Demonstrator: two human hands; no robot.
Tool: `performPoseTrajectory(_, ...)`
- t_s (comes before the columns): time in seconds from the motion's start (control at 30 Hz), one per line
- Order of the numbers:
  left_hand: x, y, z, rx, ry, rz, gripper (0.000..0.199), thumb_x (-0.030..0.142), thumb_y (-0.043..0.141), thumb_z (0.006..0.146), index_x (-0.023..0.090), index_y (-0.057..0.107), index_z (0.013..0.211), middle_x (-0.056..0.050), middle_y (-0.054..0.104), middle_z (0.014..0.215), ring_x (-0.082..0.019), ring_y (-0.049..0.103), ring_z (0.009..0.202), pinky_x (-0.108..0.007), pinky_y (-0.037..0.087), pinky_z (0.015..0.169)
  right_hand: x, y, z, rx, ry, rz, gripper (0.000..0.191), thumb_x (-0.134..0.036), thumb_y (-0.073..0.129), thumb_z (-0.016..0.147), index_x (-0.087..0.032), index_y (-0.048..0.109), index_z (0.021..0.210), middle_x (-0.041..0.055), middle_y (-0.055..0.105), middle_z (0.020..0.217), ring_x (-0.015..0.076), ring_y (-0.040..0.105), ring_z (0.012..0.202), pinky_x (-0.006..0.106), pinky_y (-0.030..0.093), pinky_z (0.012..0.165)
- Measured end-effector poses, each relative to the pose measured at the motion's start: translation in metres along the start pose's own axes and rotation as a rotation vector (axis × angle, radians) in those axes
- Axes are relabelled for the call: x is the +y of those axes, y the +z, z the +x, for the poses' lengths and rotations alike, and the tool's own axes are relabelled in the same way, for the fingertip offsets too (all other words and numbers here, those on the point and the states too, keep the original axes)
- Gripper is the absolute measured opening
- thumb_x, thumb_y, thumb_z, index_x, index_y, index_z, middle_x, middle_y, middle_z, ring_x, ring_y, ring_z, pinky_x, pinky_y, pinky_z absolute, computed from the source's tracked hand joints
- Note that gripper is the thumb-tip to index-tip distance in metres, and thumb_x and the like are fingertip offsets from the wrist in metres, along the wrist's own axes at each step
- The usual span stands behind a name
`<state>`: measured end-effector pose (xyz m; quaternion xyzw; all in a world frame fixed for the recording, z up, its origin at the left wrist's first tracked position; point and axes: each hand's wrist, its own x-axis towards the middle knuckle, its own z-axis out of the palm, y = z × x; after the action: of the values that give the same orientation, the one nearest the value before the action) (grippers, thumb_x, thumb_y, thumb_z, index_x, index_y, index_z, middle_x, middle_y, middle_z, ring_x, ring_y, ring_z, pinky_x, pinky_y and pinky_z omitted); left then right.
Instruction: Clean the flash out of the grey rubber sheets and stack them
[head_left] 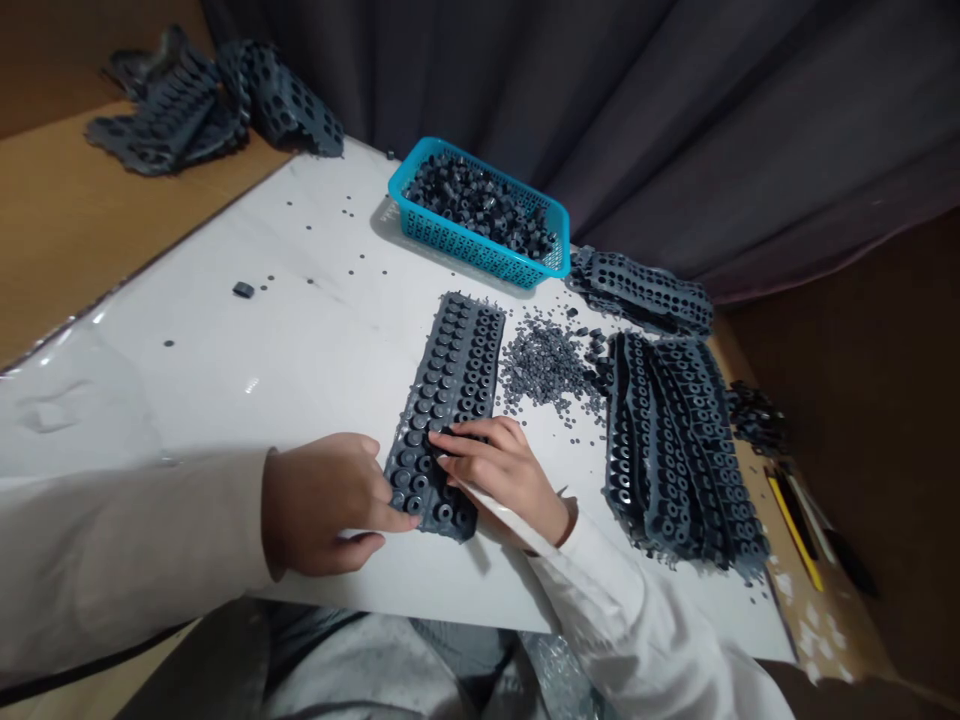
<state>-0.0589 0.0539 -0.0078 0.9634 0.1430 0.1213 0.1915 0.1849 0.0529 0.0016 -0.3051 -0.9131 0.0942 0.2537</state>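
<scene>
- Nearest, a white sleeve (637,600) is stretched toward the bumpy sheet (459,365).
- The sheet is laid flat; its near edge is touched by the left hand (326,505), thumb apart, nothing gripped, maybe to steady it.
- What seems a thin white stick (496,511) is pinched by the right hand's (510,475) bent fingers, over the sheet.
- Beyond the sheet, a blue basket (457,241) is set, maybe for easy reach.

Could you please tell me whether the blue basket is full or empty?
Nearly full: small dark parts are heaped inside the blue basket, close to its rim.
</scene>
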Motion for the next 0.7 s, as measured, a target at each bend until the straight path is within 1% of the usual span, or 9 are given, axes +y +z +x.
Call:
performPoseTrajectory(0.07, 0.0, 0.0, 0.0, -0.014, -0.003, -0.001, 0.039, 0.018, 0.053, 0.07, 0.028, 0.057, 0.108, 0.003, 0.061, 0.062, -0.016, 0.053, 0.052, -0.036, 0.035, 0.067, 0.0, -0.001, 0.002, -0.014, -0.052, -0.106, 0.006, -0.019, 0.054, 0.09, -0.023, 0.058, 0.093, 0.0006, 0.067, 0.115, 0.0186, 0.06, 0.097, 0.038, 0.044, 0.082)
performPoseTrajectory(0.17, 0.0, 0.001, -0.001, -0.02, -0.002, -0.002, 0.039, 0.019, 0.053, 0.07, 0.028, 0.057, 0.108, 0.004, 0.061, 0.062, -0.017, 0.053, 0.053, -0.036, 0.035, 0.066, -0.003, -0.003, 0.007, -0.005, -0.098, -0.227, 0.01, -0.014, 0.052, 0.09, -0.021, 0.059, 0.092, 0.0032, 0.067, 0.115, 0.018, 0.059, 0.09, 0.038, 0.044, 0.079)
performPoseTrajectory(0.27, 0.0, 0.001, -0.001, -0.012, 0.001, -0.002, 0.039, 0.019, 0.053, 0.071, 0.027, 0.056, 0.109, 0.004, 0.061, 0.063, -0.017, 0.054, 0.053, -0.037, 0.035, 0.066, -0.001, -0.003, 0.007, 0.04, -0.087, -0.273, 0.011, -0.012, 0.052, 0.089, -0.021, 0.058, 0.093, 0.0061, 0.067, 0.114, 0.0183, 0.057, 0.087, 0.038, 0.045, 0.077)
performPoseTrajectory(0.33, 0.0, 0.001, -0.002, 0.0, -0.001, -0.006, 0.039, 0.018, 0.052, 0.072, 0.028, 0.056, 0.11, 0.004, 0.062, 0.063, -0.017, 0.054, 0.053, -0.037, 0.035, 0.067, 0.006, -0.004, 0.004, 0.082, -0.02, -0.268, 0.014, -0.013, 0.053, 0.089, -0.022, 0.058, 0.099, 0.0066, 0.065, 0.117, 0.0195, 0.056, 0.089, 0.039, 0.045, 0.077)
performPoseTrajectory(0.43, 0.0, 0.001, -0.002, -0.003, -0.003, -0.019, 0.04, 0.018, 0.051, 0.071, 0.028, 0.056, 0.109, 0.004, 0.062, 0.064, -0.016, 0.053, 0.053, -0.037, 0.035, 0.067, 0.018, -0.01, 0.0, 0.205, 0.176, -0.225, 0.019, -0.015, 0.052, 0.089, -0.025, 0.057, 0.105, 0.0058, 0.064, 0.118, 0.0223, 0.055, 0.096, 0.042, 0.046, 0.08)
performPoseTrajectory(0.5, 0.0, 0.0, -0.002, -0.011, -0.005, -0.027, 0.04, 0.018, 0.051, 0.071, 0.029, 0.057, 0.109, 0.004, 0.062, 0.064, -0.016, 0.053, 0.053, -0.036, 0.035, 0.067, 0.023, -0.016, 0.0, 0.303, 0.333, -0.206, 0.017, -0.017, 0.05, 0.089, -0.024, 0.058, 0.102, 0.0077, 0.064, 0.117, 0.0246, 0.053, 0.102, 0.045, 0.046, 0.083)
performPoseTrajectory(0.57, 0.0, 0.0, -0.002, -0.011, -0.005, -0.031, 0.04, 0.018, 0.051, 0.071, 0.029, 0.057, 0.109, 0.004, 0.061, 0.064, -0.016, 0.053, 0.053, -0.036, 0.035, 0.066, 0.023, -0.02, 0.001, 0.373, 0.432, -0.161, 0.012, -0.019, 0.051, 0.088, -0.022, 0.059, 0.097, 0.0099, 0.065, 0.116, 0.0258, 0.053, 0.104, 0.048, 0.044, 0.087)
performPoseTrajectory(0.63, -0.001, 0.0, -0.001, -0.003, -0.004, -0.032, 0.039, 0.018, 0.051, 0.071, 0.029, 0.057, 0.109, 0.004, 0.061, 0.064, -0.016, 0.053, 0.053, -0.036, 0.035, 0.065, 0.017, -0.019, 0.004, 0.379, 0.457, -0.025, 0.009, -0.021, 0.052, 0.088, -0.021, 0.059, 0.094, 0.0101, 0.066, 0.112, 0.0249, 0.055, 0.103, 0.047, 0.045, 0.087)
performPoseTrajectory(0.7, -0.001, 0.0, 0.0, 0.006, 0.0, -0.033, 0.039, 0.018, 0.052, 0.071, 0.028, 0.058, 0.108, 0.004, 0.061, 0.063, -0.015, 0.052, 0.053, -0.036, 0.035, 0.065, 0.009, -0.014, 0.006, 0.285, 0.427, 0.173, 0.008, -0.023, 0.053, 0.088, -0.022, 0.059, 0.093, 0.009, 0.067, 0.108, 0.023, 0.057, 0.101, 0.044, 0.047, 0.086)
